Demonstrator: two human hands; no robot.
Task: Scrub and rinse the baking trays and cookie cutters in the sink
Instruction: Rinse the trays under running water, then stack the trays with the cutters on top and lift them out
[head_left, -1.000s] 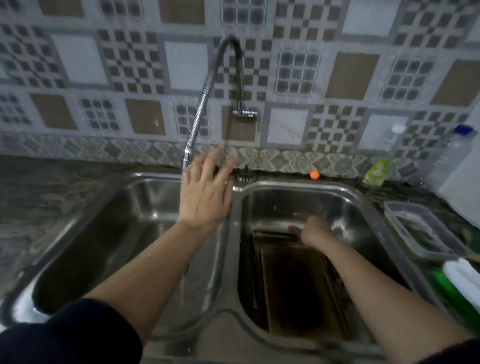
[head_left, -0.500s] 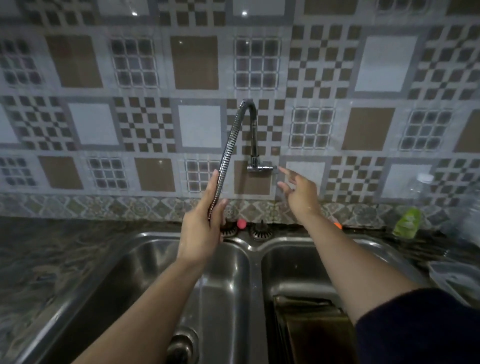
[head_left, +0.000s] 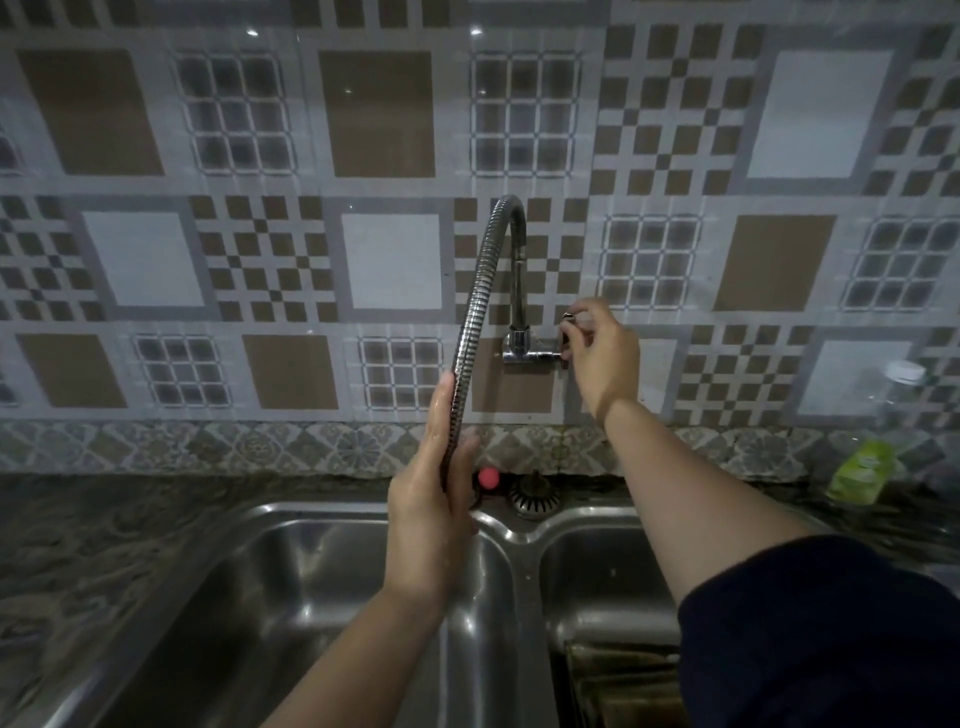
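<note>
While the left hand (head_left: 434, 512) is wrapping around the flexible faucet hose (head_left: 470, 332) above the sink (head_left: 322, 582), the right hand (head_left: 600, 353) is pinching the wall tap handle (head_left: 565, 340). Well below both hands, a dark baking tray (head_left: 623, 686) is lying in the right basin.

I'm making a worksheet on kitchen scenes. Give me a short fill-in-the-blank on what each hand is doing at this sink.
1. The left hand grips the ribbed flexible ____ of the faucet.
2. The right hand is on the wall tap's ____.
3. A baking tray lies in the ____ basin of the sink.

Missing words: hose; handle; right
</note>
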